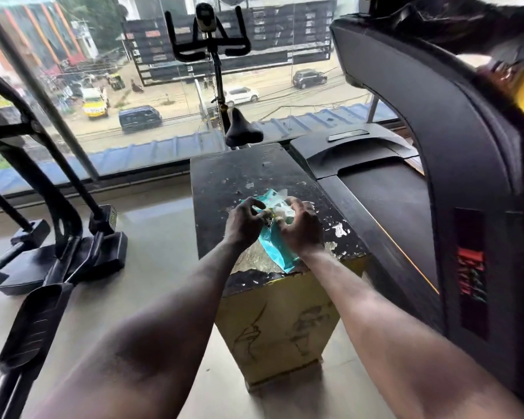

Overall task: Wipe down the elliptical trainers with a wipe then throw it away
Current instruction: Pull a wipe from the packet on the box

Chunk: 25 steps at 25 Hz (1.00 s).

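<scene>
A teal pack of wipes lies on top of a worn black-topped yellow box in front of me. My left hand pinches the pack's upper left part, and my right hand grips its right side, with a bit of white wipe showing between my fingers. An elliptical trainer with black pedals and arms stands on the floor to my left.
A treadmill stands right of the box, its tall black console post close on my right. A spin bike stands by the large window beyond the box. Pale floor lies between box and elliptical.
</scene>
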Motion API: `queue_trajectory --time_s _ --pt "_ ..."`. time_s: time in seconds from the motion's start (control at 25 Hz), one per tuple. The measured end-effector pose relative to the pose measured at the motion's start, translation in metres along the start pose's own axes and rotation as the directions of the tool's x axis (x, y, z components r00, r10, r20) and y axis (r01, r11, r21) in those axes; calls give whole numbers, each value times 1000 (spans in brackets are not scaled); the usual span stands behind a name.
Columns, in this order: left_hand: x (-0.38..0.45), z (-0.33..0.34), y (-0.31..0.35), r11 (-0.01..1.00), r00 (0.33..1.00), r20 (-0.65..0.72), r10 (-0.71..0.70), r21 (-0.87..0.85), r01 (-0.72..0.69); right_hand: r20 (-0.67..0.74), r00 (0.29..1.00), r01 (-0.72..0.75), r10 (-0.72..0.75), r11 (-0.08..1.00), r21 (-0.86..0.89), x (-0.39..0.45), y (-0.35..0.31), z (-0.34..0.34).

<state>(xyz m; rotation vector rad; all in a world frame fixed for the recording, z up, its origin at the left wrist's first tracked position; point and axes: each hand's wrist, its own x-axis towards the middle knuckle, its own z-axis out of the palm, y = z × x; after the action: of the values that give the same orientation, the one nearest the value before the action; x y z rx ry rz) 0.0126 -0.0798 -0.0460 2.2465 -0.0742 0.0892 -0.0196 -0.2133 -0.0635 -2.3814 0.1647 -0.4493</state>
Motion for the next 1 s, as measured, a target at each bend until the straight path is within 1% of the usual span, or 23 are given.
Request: queue_trajectory --time_s 0.08,0.16,0.24,0.28,0.36,0.44,0.48,0.56,0.64,0.68,0.72,0.76,0.8,0.84,0.88,0.92,0.96,1.0 --pt "4 2 0 1000 1000 -3 -8 24 8 -18 1000 16 -16 1000 -10 8 -2 0" --pt "6 1 1 999 1000 -7 -15 40 15 -81 994 80 -76 996 46 12 -7 -2" --pt "10 -1 3 1000 1000 -8 -30 0 30 -130 986 116 -100 986 122 17 -18 -5" --pt "12 -3 5 998 999 -3 -44 -51 43 -144 984 124 -101 980 156 21 -26 -8" --pt "16 -9 10 965 997 8 -77 -249 77 -166 975 174 -145 968 181 27 -43 -10" --pt "19 -18 16 872 995 -11 -98 -482 80 -177 961 245 -213 952 185 35 -62 -11" --pt "21 -24 20 816 994 -15 -104 -572 77 -179 955 268 -235 943 196 40 -71 -11" --pt "22 -42 27 728 992 -11 -126 -680 85 -163 956 276 -243 933 232 53 -91 -9" --pt "25 -65 26 678 989 -7 -149 -728 97 -106 970 241 -219 928 284 69 -117 -4" --pt "29 -79 21 658 987 -21 -158 -747 89 -61 979 205 -196 919 338 77 -133 1" --pt "35 -94 13 643 985 -49 -165 -763 69 12 986 145 -166 892 429 84 -149 6" --pt "41 -110 3 625 980 -85 -180 -779 47 119 983 55 -141 840 540 89 -165 13" --pt "47 -127 -8 612 971 -127 -205 -790 26 249 958 -49 -141 777 628 92 -182 21" --pt "53 -144 -19 597 962 -161 -219 -802 2 377 911 -145 -167 725 673 94 -197 29" --pt "58 -161 -29 583 953 -188 -239 -812 -14 470 858 -205 -207 701 683 95 -210 40" --pt "64 -183 -43 578 939 -222 -264 -815 -30 517 821 -223 -243 696 682 98 -228 56" --pt "69 -205 -57 578 926 -241 -291 -815 -31 520 813 -214 -261 697 685 102 -247 75" --pt "76 -226 -74 575 921 -246 -303 -818 -29 491 830 -178 -265 707 684 107 -268 95"
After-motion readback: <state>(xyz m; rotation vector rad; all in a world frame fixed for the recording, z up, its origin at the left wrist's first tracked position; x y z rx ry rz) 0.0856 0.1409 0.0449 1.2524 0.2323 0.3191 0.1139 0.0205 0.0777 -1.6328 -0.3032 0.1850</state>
